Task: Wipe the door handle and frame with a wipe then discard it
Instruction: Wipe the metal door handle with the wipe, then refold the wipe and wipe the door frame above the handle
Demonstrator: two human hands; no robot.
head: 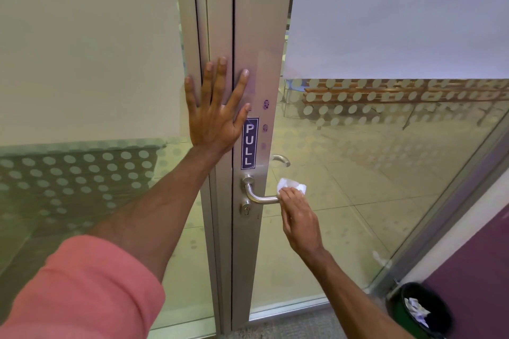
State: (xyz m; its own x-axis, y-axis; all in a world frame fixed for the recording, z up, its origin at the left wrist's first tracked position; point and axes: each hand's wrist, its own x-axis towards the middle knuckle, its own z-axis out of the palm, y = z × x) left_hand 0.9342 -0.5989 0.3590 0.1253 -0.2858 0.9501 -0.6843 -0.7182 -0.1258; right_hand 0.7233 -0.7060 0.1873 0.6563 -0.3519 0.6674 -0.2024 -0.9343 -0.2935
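While a pink sleeve (82, 289) fills the lower left of the frame, the left forearm runs up from it to the left hand (214, 113), which lies flat and released, fingers spread, against the metal door frame (248, 22) at the centre. Its thumb sits just above a dark blue PULL sticker (249, 143) stuck upright on the frame.

From the lower right of the frame, the right hand (298, 217) reaches to the free end of the door handle (259, 195) and grasps a white wipe (292, 186) against it; the crumpled wipe shows above the knuckles, right of centre. Only the curved part of the silver lever nearest the frame is visible, the rest being covered by hand and wipe. A keyhole (246, 210) sits just below the lever's base.

At the lower right corner, a black bin (418, 308) with a dark liner stands on the floor, with crumpled white paper (417, 309) inside. Beyond the glass door (358, 173), patterned with frosted dots, a tiled floor (344, 228) stretches back, and a second handle (281, 159) shows through the glass.
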